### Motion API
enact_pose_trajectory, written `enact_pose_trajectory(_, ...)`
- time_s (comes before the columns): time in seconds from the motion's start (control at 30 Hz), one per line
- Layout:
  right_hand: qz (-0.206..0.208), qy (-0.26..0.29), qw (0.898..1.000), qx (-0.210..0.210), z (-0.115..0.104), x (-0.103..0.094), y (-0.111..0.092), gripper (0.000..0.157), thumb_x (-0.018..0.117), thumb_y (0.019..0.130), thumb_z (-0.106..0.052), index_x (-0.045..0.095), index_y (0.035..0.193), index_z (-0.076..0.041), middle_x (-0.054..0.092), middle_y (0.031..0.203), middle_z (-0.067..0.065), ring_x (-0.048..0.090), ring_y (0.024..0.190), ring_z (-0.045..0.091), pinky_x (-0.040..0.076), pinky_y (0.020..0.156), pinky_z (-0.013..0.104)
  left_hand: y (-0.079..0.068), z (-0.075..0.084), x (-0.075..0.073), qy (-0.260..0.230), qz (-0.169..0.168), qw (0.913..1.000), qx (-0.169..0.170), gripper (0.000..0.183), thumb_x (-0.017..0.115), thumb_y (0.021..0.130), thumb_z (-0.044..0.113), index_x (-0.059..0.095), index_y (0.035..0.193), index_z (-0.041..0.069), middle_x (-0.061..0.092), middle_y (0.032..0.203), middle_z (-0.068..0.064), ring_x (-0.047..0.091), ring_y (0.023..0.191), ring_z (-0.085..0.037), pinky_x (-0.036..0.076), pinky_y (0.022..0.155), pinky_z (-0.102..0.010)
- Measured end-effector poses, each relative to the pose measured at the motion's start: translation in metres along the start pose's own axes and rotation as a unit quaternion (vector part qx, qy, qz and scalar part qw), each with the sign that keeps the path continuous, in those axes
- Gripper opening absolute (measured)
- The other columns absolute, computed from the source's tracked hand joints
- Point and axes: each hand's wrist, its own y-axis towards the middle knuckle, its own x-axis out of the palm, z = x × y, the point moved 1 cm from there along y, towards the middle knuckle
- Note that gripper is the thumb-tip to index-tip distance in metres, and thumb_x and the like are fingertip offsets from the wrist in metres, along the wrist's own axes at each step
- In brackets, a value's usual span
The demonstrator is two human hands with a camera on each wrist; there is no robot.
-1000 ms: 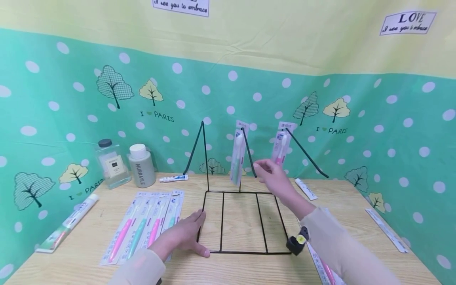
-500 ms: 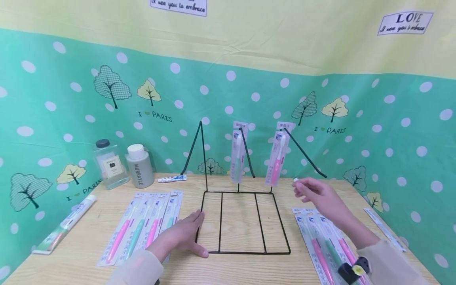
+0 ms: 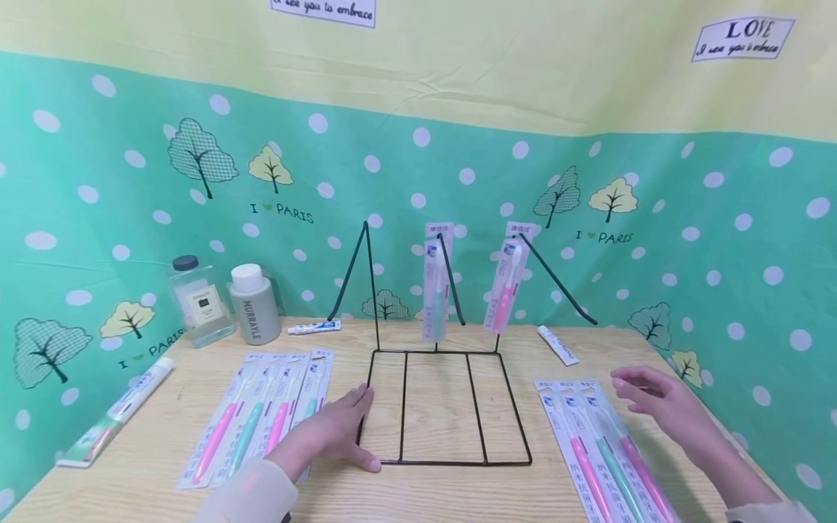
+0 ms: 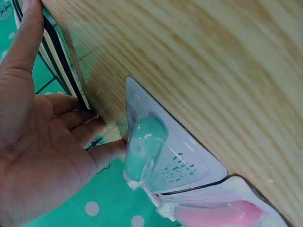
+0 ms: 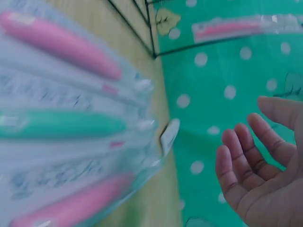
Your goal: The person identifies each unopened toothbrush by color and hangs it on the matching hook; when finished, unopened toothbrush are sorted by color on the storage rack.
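My left hand [image 3: 336, 432] lies against the left side of a black wire rack [image 3: 403, 414], its thumb at the front bar and its fingers stretched along the side bar. In the left wrist view its little finger comes right up to a packaged green toothbrush [image 4: 147, 146]. My right hand [image 3: 667, 407] is in the air beside several packaged toothbrushes [image 3: 604, 450] on the right, fingers loosely bent and holding nothing. From the rack's middle hook hangs a packaged green toothbrush [image 3: 437, 283]. A packaged pink toothbrush [image 3: 508, 280] hangs on the right hook; the left hook [image 3: 346, 272] is bare.
Several packaged toothbrushes [image 3: 255, 414] lie left of the rack. Behind them stand a clear bottle [image 3: 203, 305] and a grey bottle [image 3: 256, 309]. Toothpaste tubes lie about: a large one [image 3: 120, 410] and small ones [image 3: 315, 327] [image 3: 558, 344]. A patterned cloth [image 3: 418, 167] hangs behind.
My right hand has left the rack's hooks and moved right and down to beside the right-hand toothbrushes, uncovering the hanging pink toothbrush and the small tube. My left hand has stayed at the rack.
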Motion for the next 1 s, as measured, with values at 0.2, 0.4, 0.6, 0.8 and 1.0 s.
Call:
enact_pose_trajectory(0.2, -0.011, -0.002, 0.998, 0.061, 0.032, -0.005, -0.006, 0.055, 0.055, 0.089, -0.038, 0.047, 0.125, 0.003, 0.056, 0.116, 0.014, 0.057, 0.089, 0.007, 0.053, 0.074, 0.028, -0.001, -0.002, 0.000, -0.001, 0.003, 1.0000, -0.003, 0.122, 0.074, 0.049, 0.059, 0.024, 0.141, -0.003, 0.018, 0.146, -0.022, 0.020, 0.133, -0.038, 0.022, 0.105, -0.051)
enact_pose_trajectory(0.4, -0.057, -0.030, 0.991, 0.113, 0.058, -0.002, -0.011, 0.060, 0.057, 0.088, -0.037, 0.043, 0.127, 0.005, 0.056, 0.112, 0.016, 0.055, 0.092, 0.017, 0.051, 0.070, 0.031, -0.001, -0.003, 0.000, -0.001, 0.002, 1.0000, -0.006, 0.122, 0.074, 0.049, 0.060, 0.024, 0.141, -0.002, 0.019, 0.147, -0.021, 0.020, 0.133, -0.038, 0.023, 0.106, -0.050)
enact_pose_trajectory(0.6, -0.080, -0.099, 0.984, 0.120, 0.061, 0.004, -0.009, 0.066, 0.064, 0.081, -0.040, 0.046, 0.124, 0.007, 0.059, 0.104, 0.010, 0.054, 0.095, 0.025, 0.049, 0.074, 0.036, 0.000, -0.002, 0.000, 0.001, -0.001, 1.0000, -0.005, 0.122, 0.074, 0.049, 0.060, 0.024, 0.141, -0.002, 0.018, 0.147, -0.021, 0.019, 0.133, -0.037, 0.023, 0.106, -0.050)
enact_pose_trajectory(0.8, -0.076, -0.173, 0.976, 0.112, 0.052, 0.009, -0.002, 0.076, 0.070, 0.072, -0.046, 0.047, 0.123, 0.006, 0.060, 0.098, 0.015, 0.055, 0.091, 0.032, 0.045, 0.076, 0.051, 0.002, -0.003, 0.001, 0.003, -0.004, 1.0000, -0.005, 0.122, 0.074, 0.050, 0.061, 0.023, 0.142, -0.001, 0.018, 0.147, -0.021, 0.019, 0.133, -0.037, 0.022, 0.106, -0.050)
enact_pose_trajectory(1.0, -0.079, -0.208, 0.969, 0.112, 0.049, 0.012, 0.005, 0.078, 0.072, 0.068, -0.048, 0.050, 0.120, 0.005, 0.053, 0.108, 0.034, 0.052, 0.094, 0.046, 0.044, 0.074, 0.057, 0.003, -0.002, 0.001, 0.005, -0.006, 1.0000, -0.004, 0.122, 0.074, 0.050, 0.060, 0.022, 0.142, -0.001, 0.017, 0.147, -0.020, 0.019, 0.133, -0.037, 0.022, 0.106, -0.051)
